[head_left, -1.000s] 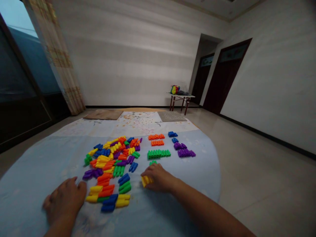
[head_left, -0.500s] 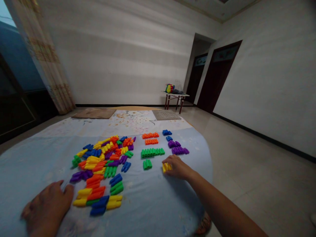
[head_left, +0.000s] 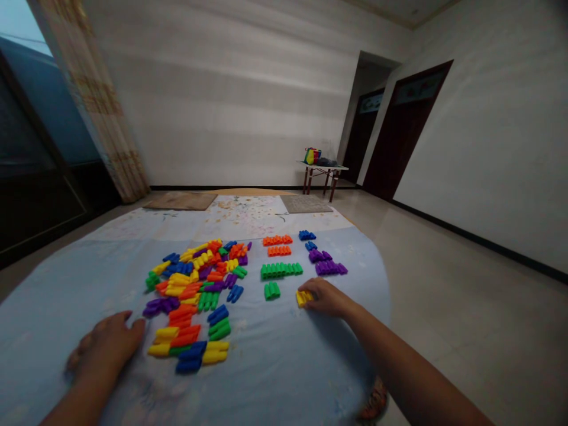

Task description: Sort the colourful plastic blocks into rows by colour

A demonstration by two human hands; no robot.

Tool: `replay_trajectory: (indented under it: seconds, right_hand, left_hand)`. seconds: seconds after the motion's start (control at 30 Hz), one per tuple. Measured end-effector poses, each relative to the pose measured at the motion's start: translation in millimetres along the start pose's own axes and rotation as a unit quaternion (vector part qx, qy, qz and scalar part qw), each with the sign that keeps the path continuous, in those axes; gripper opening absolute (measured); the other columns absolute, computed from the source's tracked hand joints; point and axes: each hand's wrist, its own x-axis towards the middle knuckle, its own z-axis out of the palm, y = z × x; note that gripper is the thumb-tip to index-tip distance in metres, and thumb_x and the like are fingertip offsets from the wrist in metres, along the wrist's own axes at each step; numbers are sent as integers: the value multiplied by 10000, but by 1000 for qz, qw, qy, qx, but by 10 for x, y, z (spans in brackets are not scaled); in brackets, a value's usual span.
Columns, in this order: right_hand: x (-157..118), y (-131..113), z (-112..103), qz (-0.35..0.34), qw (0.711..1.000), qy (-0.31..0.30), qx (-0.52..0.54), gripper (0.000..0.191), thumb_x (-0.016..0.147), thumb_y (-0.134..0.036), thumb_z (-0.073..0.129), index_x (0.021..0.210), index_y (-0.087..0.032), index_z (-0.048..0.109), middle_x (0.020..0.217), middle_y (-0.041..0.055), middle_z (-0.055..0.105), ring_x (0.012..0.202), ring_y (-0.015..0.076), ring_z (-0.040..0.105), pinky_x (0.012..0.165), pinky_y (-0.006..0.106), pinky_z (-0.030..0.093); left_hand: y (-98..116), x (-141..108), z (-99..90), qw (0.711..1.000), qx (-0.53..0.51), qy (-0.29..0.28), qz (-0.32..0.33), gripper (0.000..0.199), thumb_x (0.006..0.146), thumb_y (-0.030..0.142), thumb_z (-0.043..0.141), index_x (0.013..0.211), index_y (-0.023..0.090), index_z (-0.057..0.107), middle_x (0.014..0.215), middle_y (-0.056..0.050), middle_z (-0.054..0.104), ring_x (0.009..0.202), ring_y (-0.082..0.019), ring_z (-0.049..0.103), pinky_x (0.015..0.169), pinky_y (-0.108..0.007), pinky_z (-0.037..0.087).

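Note:
A mixed pile of yellow, orange, blue, green and purple plastic pieces [head_left: 180, 278] spreads over the left middle of the table. My left hand [head_left: 109, 343] rests on the cloth left of the pile, fingers apart, holding nothing. On the right, my right hand [head_left: 322, 297] has its fingers closed on a yellow piece [head_left: 303, 297] lying on the cloth. Left of that piece is a small green group [head_left: 272, 290], with a longer green row [head_left: 281, 270] behind it. Farther back are orange rows [head_left: 277, 240], blue pieces [head_left: 307, 235] and purple pieces [head_left: 331, 268].
The round table has a pale blue cloth [head_left: 266, 361]. A brown mat [head_left: 181, 201] and a grey mat [head_left: 306, 204] lie at its far edge. Beyond stands a small side table [head_left: 323, 167] with a colourful bag [head_left: 312, 156].
The view has shifted, so the table and pieces appear farther right. My right hand stays at the yellow piece, and my left hand remains beside the pile.

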Motion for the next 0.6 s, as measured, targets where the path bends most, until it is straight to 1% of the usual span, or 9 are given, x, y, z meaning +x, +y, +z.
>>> replay_trajectory:
  seconds: [0.07, 0.1, 0.13, 0.23, 0.33, 0.4, 0.5, 0.6]
  right_hand:
    - [12, 9, 22, -10, 1000, -5, -5, 409, 683, -205, 686, 1091, -185, 657, 1095, 87, 655, 1026, 233, 569, 922, 359, 402]
    - [16, 19, 34, -13, 1000, -6, -6, 407, 680, -205, 689, 1085, -189, 659, 1091, 83, 656, 1018, 229, 571, 922, 357, 402]
    - [19, 31, 46, -13, 1000, -4, -4, 409, 676, -207, 692, 1084, -193, 659, 1088, 78, 657, 1012, 226, 572, 920, 354, 403]
    - [13, 68, 75, -8, 1000, 5, 7, 414, 674, -207, 693, 1086, -199, 657, 1079, 70, 658, 998, 222, 571, 905, 346, 413]
    - [-9, 81, 86, -6, 1000, 5, 16, 398, 686, -206, 682, 1083, -194, 655, 1066, 70, 659, 988, 218, 573, 900, 349, 423]
    - [-24, 67, 84, -12, 1000, 13, 20, 408, 688, -211, 684, 1093, -183, 645, 1074, 80, 655, 1002, 221, 573, 922, 365, 417]
    - [-20, 0, 86, -37, 997, 63, 29, 379, 734, -236, 650, 1109, -182, 624, 1125, 101, 631, 1067, 226, 554, 965, 400, 398]
    - [22, -159, 127, -80, 990, 110, 42, 296, 801, -258, 587, 1090, -204, 617, 1130, 100, 623, 1089, 222, 546, 967, 424, 402]
  left_hand:
    - [81, -52, -97, 999, 11, -44, -23, 572, 834, 421, 240, 1242, 128, 513, 1317, -169, 480, 1192, -314, 452, 999, -436, 337]
    - [112, -75, -124, 998, 14, -53, -36, 578, 835, 432, 227, 1251, 141, 504, 1329, -167, 465, 1198, -329, 440, 992, -459, 336]
    - [134, -95, -134, 998, 13, -48, -46, 580, 836, 444, 215, 1248, 154, 503, 1330, -164, 462, 1197, -341, 435, 980, -480, 339]
    - [146, -145, -74, 999, 11, -2, -50, 589, 851, 451, 155, 1227, 166, 507, 1310, -157, 475, 1190, -342, 427, 970, -509, 325]
    - [121, -200, 26, 998, 21, 47, -30, 568, 868, 421, 133, 1220, 159, 495, 1300, -148, 486, 1176, -310, 434, 989, -481, 297]
    - [111, -246, 59, 998, 25, 61, -22, 536, 873, 411, 166, 1219, 158, 487, 1290, -141, 495, 1166, -297, 441, 992, -461, 289]
    - [111, -316, 51, 997, 11, 71, -2, 517, 867, 410, 220, 1207, 133, 494, 1258, -154, 508, 1150, -303, 448, 980, -470, 292]
    - [117, -367, 29, 996, 0, 89, 15, 509, 857, 394, 245, 1185, 114, 517, 1224, -167, 522, 1116, -315, 469, 961, -492, 305]
